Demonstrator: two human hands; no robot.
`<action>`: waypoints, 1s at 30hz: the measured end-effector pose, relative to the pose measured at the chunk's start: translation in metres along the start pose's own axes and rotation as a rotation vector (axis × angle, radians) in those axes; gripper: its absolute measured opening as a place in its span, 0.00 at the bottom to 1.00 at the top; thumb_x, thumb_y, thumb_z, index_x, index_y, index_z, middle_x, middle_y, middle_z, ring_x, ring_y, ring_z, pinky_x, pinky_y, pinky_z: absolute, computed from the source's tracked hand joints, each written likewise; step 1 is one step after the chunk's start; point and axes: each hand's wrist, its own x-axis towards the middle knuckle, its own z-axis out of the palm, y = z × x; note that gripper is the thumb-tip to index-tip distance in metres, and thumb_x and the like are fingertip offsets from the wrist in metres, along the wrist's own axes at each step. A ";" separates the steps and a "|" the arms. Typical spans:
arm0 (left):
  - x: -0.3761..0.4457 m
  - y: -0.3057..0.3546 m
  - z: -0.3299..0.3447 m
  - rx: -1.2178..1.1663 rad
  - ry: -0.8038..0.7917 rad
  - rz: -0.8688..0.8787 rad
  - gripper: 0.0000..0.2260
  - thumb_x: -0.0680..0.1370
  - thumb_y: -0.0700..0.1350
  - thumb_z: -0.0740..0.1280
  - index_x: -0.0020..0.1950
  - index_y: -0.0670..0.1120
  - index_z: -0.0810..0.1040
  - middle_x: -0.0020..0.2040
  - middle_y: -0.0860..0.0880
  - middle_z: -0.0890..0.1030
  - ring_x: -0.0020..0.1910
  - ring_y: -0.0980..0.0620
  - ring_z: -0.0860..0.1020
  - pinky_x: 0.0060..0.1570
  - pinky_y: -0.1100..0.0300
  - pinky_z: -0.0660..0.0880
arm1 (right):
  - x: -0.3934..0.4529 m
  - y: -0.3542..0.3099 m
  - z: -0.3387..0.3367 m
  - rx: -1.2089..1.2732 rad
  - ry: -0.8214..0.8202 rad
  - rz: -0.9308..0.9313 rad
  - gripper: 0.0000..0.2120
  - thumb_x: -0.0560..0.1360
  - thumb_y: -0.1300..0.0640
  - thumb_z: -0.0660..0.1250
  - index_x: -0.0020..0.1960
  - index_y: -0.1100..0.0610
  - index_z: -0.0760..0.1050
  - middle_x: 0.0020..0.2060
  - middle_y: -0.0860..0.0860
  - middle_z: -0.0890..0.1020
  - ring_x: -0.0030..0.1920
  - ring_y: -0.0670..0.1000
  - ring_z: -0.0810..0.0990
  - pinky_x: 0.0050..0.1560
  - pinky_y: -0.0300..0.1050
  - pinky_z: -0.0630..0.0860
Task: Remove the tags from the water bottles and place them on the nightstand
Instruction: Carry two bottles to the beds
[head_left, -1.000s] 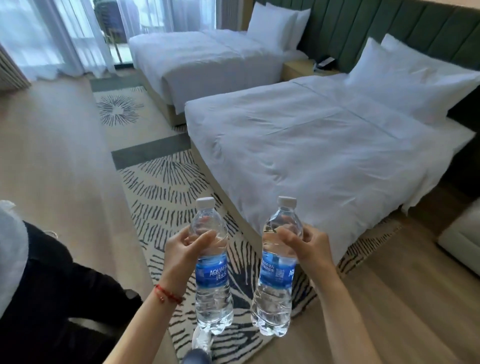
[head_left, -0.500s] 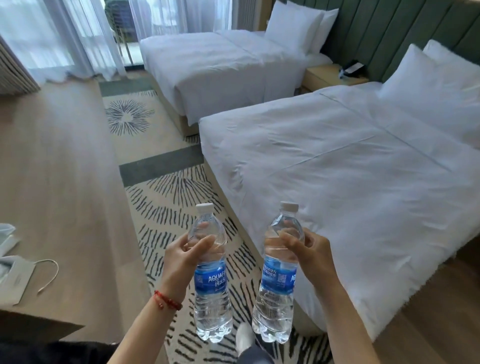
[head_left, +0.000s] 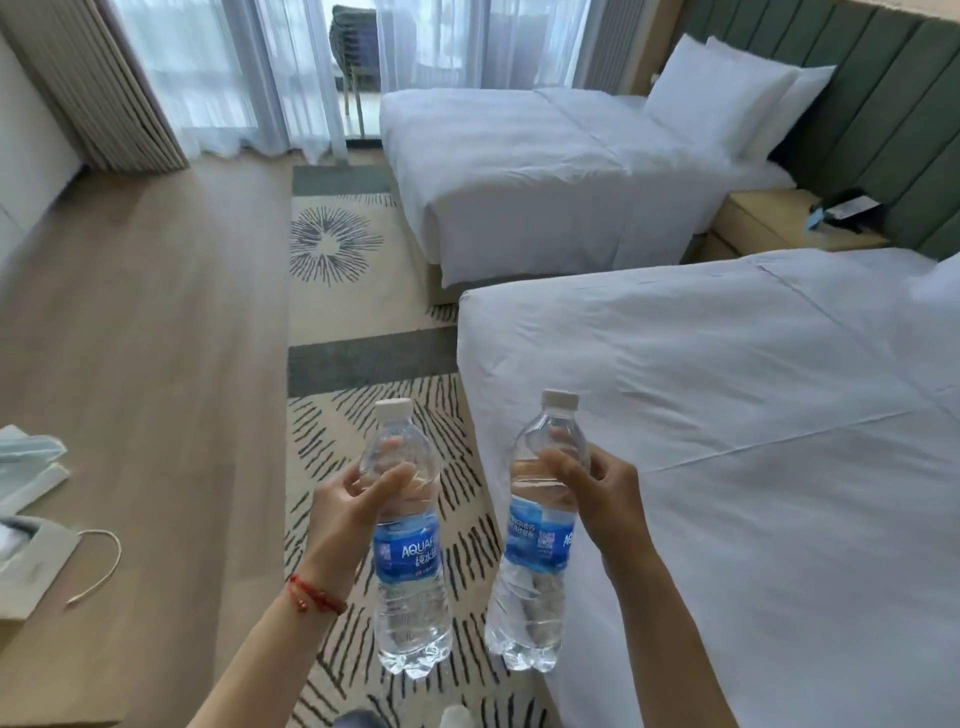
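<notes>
Occupying the right half of the view, the near bed (head_left: 753, 415) runs its white foot edge down to the bottom frame; the far bed (head_left: 519, 171) stands parallel beyond it, an open aisle between their long sides. Wood floor (head_left: 156, 338) lies open along the left, bordered by the patterned rug (head_left: 337, 249) that passes the foot of both beds toward the curtains (head_left: 208, 78). A green padded headboard (head_left: 883, 114) backs both beds at upper right. The nightstand (head_left: 769, 223) sits at the head of the aisle against that headboard, a dark device (head_left: 847, 210) on its rear right corner. The left bottle (head_left: 408, 551), upright over the rug, blue label and white cap, is gripped at its shoulder by the left hand (head_left: 348, 512), fingers curled round; a red bracelet (head_left: 314, 597) circles that wrist. The right bottle (head_left: 540, 540), upright just beside the near bed's foot edge, is gripped likewise by the right hand (head_left: 602, 504). Bottles near, not touching.
</notes>
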 end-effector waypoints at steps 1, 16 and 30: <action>0.015 0.002 -0.001 -0.009 0.011 -0.002 0.39 0.45 0.69 0.74 0.46 0.44 0.78 0.35 0.51 0.85 0.33 0.54 0.82 0.30 0.67 0.77 | 0.018 -0.001 0.005 0.000 -0.015 0.006 0.05 0.68 0.55 0.71 0.38 0.56 0.78 0.28 0.46 0.83 0.30 0.43 0.81 0.30 0.33 0.76; 0.303 0.031 -0.075 -0.032 0.090 -0.048 0.32 0.53 0.57 0.79 0.51 0.41 0.79 0.37 0.47 0.84 0.36 0.51 0.83 0.32 0.64 0.78 | 0.290 -0.012 0.161 0.006 -0.080 0.019 0.20 0.57 0.41 0.70 0.39 0.56 0.78 0.31 0.48 0.82 0.32 0.45 0.82 0.32 0.34 0.77; 0.543 0.083 -0.116 -0.052 0.106 -0.023 0.27 0.53 0.59 0.74 0.45 0.45 0.81 0.35 0.48 0.84 0.34 0.50 0.83 0.32 0.63 0.78 | 0.512 -0.042 0.256 0.037 -0.096 0.007 0.13 0.63 0.46 0.74 0.40 0.54 0.78 0.30 0.45 0.83 0.32 0.44 0.82 0.30 0.31 0.75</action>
